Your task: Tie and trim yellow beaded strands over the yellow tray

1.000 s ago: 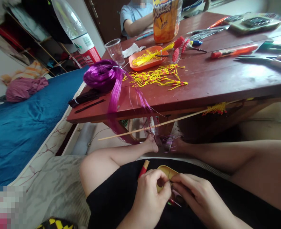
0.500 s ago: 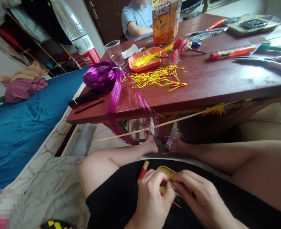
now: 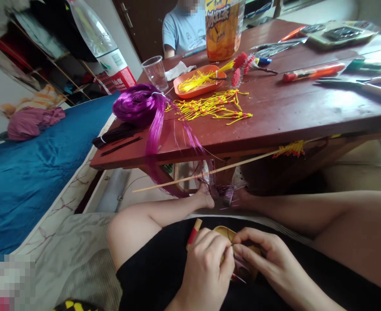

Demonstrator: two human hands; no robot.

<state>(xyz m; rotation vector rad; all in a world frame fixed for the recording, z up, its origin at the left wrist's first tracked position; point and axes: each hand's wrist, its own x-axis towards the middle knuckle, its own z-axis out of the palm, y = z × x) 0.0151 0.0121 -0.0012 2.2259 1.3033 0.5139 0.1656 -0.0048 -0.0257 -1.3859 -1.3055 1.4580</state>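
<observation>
Over my lap, my left hand (image 3: 208,259) and my right hand (image 3: 265,257) meet with pinched fingertips. A thin dark strand (image 3: 228,234) runs out from between them; its kind is too small to make out. Beneath the fingers sits a yellow tray (image 3: 222,229), largely hidden by both hands, with small items in it that I cannot identify. Left of the tray, a stick wrapped in red (image 3: 193,233) pokes out beside my left knuckles. All of this rests on black cloth (image 3: 154,263) across my thighs.
Ahead stands a red-brown table (image 3: 274,112) bearing a purple fibre bundle (image 3: 138,103), yellow knotted cords (image 3: 206,106), an orange tray (image 3: 200,91), pliers (image 3: 365,86) and a tea bottle (image 3: 223,30). A thin wooden stick (image 3: 210,171) juts below its edge. Someone in a light-blue shirt (image 3: 185,32) sits opposite.
My left fingers have folded over further, and my right fingers have shifted slightly, still pinching near the strand. Across the table, the person's forearm has drawn back.
</observation>
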